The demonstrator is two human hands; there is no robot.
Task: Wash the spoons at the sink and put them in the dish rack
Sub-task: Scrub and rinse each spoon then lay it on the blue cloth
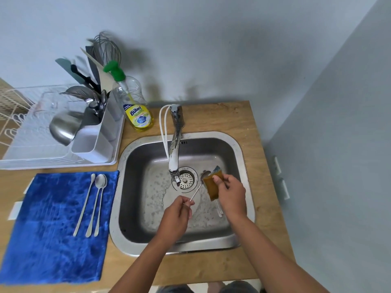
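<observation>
Over the steel sink, my left hand pinches the handle end of a long thin spoon. Its bowl points up and right and is partly covered by a brown sponge. My right hand grips that sponge and presses it on the spoon's bowl. More spoon handles lie on the sink floor under my right hand. Three long spoons lie side by side on a blue cloth left of the sink. The white dish rack stands at the back left.
The tap reaches over the drain; no water stream is visible. A yellow dish soap bottle stands behind the sink. The rack's cutlery holder holds a whisk, ladles and utensils, beside a steel bowl. A wall is close on the right.
</observation>
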